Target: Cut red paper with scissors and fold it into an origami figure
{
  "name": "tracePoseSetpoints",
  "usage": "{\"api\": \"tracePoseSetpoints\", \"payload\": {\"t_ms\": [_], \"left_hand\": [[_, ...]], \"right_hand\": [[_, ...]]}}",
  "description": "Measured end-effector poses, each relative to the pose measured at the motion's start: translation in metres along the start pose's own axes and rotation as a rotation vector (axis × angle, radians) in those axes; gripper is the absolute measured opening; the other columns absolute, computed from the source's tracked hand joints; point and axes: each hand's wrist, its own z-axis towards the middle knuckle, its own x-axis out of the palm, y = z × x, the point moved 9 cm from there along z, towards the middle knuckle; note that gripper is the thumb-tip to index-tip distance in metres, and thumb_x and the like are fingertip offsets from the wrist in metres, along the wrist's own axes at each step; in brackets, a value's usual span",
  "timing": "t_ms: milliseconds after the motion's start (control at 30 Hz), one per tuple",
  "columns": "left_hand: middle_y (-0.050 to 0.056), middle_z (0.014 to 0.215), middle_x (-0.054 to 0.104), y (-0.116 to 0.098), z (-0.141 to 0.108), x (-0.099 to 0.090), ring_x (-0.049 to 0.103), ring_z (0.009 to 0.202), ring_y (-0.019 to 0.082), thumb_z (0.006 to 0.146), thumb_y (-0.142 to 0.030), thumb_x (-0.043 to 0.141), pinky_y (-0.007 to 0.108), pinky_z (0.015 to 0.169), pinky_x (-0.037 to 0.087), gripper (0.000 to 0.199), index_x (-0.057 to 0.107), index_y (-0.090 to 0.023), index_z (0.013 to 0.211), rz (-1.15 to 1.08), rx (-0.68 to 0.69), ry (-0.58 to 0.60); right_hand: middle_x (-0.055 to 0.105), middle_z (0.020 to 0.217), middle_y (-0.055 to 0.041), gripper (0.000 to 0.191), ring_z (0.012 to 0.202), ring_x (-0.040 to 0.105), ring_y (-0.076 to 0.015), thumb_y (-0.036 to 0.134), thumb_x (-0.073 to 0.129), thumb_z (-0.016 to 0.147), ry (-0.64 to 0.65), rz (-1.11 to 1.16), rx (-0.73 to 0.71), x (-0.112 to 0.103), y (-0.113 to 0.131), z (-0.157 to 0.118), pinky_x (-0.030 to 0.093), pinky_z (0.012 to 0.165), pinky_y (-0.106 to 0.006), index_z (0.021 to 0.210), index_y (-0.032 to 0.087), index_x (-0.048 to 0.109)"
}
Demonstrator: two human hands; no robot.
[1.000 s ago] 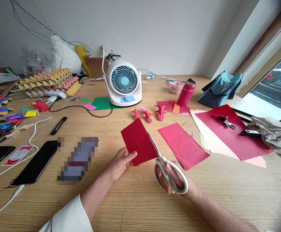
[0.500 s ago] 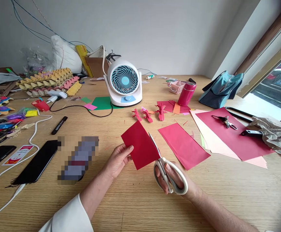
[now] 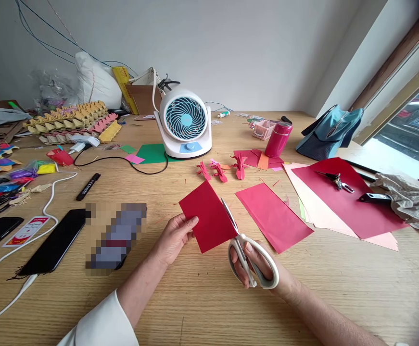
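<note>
Between thumb and fingers, my left hand (image 3: 176,236) pinches the left edge of a red paper sheet (image 3: 211,218), held above the table. My right hand (image 3: 258,262) grips the pale handles of a pair of scissors (image 3: 238,240), fingers through the loops. The blades lie along the right edge of the paper, pointing away from me; how far they are parted is hard to see. To the right, a second red paper piece (image 3: 273,217) lies flat on the table. Beyond the held sheet stand three small folded red paper figures (image 3: 219,171).
A white fan (image 3: 186,125) stands at the back, with a red flask (image 3: 279,139) and a blue bag (image 3: 330,132) to its right. Large red paper (image 3: 349,211) lies at right under keys (image 3: 337,181). Phones (image 3: 56,242), a marker (image 3: 88,187) and cables are on the left.
The held red sheet and both hands have shifted very slightly left. The right edge of the large red paper under the keys has lifted or bent a little. Both grips stay the same.
</note>
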Motion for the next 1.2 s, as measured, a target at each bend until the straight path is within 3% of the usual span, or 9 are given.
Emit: {"api": "tracePoseSetpoints", "payload": {"t_ms": [367, 633, 867, 1200], "left_hand": [[0.010, 0.099, 0.074, 0.004, 0.000, -0.005, 0.067, 0.085, 0.016, 0.073, -0.026, 0.079, 0.026, 0.073, 0.055, 0.027, 0.072, -0.012, 0.096, -0.052, -0.086, 0.042], [0.007, 0.090, 0.075, -0.011, -0.004, 0.003, 0.067, 0.082, 0.015, 0.071, -0.029, 0.080, 0.027, 0.079, 0.054, 0.028, 0.071, -0.013, 0.091, -0.008, 0.077, -0.008], [0.006, 0.095, 0.075, 0.007, -0.003, 0.006, 0.067, 0.083, 0.014, 0.073, -0.029, 0.079, 0.024, 0.074, 0.054, 0.023, 0.073, -0.015, 0.091, -0.055, -0.096, 0.078], [0.008, 0.099, 0.075, 0.007, -0.003, 0.006, 0.067, 0.086, 0.015, 0.073, -0.029, 0.079, 0.024, 0.075, 0.055, 0.028, 0.073, -0.015, 0.097, -0.037, -0.090, 0.072]], "right_hand": [[0.053, 0.052, 0.0012, 0.046, 0.043, 0.046, -0.0112, 0.058, 0.036, 0.096, 0.006, -0.068, 0.022, 0.001, 0.004, -0.001, 0.034, 0.044, -0.024, 0.084, 0.017, 0.052], [0.055, 0.057, -0.0006, 0.046, 0.047, 0.046, -0.0111, 0.056, 0.033, 0.098, 0.047, -0.066, -0.002, 0.004, 0.005, 0.001, 0.036, 0.049, -0.024, 0.087, 0.016, 0.053], [0.053, 0.058, -0.0002, 0.045, 0.050, 0.045, -0.0115, 0.056, 0.034, 0.097, 0.057, 0.025, -0.023, 0.004, 0.003, 0.000, 0.037, 0.052, -0.026, 0.089, 0.016, 0.052], [0.047, 0.050, 0.0030, 0.046, 0.042, 0.038, -0.0101, 0.061, 0.039, 0.094, -0.008, 0.032, -0.020, 0.000, 0.002, 0.001, 0.030, 0.044, -0.024, 0.084, 0.017, 0.052]]}}
